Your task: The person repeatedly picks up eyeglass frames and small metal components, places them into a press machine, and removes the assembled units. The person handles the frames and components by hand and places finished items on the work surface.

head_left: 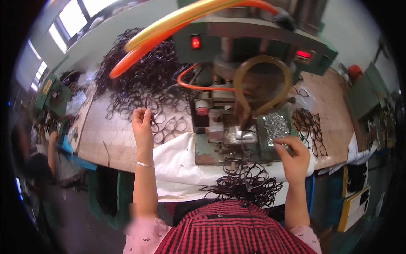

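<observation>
My left hand (142,123) reaches out over the wooden bench (110,139) and pinches a dark eyeglass frame (149,111) at the edge of a big heap of dark frames (139,80). My right hand (293,153) rests beside a pile of small shiny metal parts (275,125) on the green press machine (237,106), fingertips closed on one or a few of them. More dark frames (247,182) lie in a heap on the white cloth (182,163) near my lap.
Orange and yellow hoses (169,29) arch over the machine. A few finished frames (311,127) lie at the right of the bench. Another person (40,156) works at the far left. Green machines stand at both sides.
</observation>
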A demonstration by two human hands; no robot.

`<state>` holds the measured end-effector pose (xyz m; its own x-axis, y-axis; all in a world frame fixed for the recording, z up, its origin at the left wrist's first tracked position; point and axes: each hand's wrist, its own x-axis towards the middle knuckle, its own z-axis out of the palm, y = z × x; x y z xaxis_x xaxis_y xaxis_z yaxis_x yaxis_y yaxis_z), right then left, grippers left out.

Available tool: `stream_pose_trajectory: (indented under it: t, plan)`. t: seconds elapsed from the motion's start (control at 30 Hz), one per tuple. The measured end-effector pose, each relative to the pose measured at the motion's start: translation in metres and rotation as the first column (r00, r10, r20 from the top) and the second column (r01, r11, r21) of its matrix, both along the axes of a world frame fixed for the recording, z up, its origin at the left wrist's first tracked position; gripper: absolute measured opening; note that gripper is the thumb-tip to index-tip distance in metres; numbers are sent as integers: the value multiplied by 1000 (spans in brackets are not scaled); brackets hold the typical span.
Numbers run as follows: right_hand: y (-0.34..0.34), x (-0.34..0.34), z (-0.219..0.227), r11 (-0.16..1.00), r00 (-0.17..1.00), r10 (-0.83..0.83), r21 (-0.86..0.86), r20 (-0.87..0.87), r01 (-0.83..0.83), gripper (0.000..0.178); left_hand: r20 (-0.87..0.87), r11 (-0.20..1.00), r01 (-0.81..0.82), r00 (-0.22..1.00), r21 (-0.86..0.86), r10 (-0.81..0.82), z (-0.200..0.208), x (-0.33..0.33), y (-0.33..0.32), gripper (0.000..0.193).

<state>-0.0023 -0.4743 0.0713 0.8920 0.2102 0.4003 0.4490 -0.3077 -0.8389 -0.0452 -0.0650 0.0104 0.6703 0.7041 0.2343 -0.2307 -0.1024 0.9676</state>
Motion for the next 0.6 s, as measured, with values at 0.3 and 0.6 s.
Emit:
stream_pose_trajectory:
  t: [0.3,0.6]
  plan:
    - [66,29,-7,930,977,131,362,-168,-63,57,21,962,188,982,-198,-188,-8,-12,-72,8]
    - [86,15,1,818,939,238,573,-248,-56,66,426,873,144,828,467,-364,115,8,-141,21]
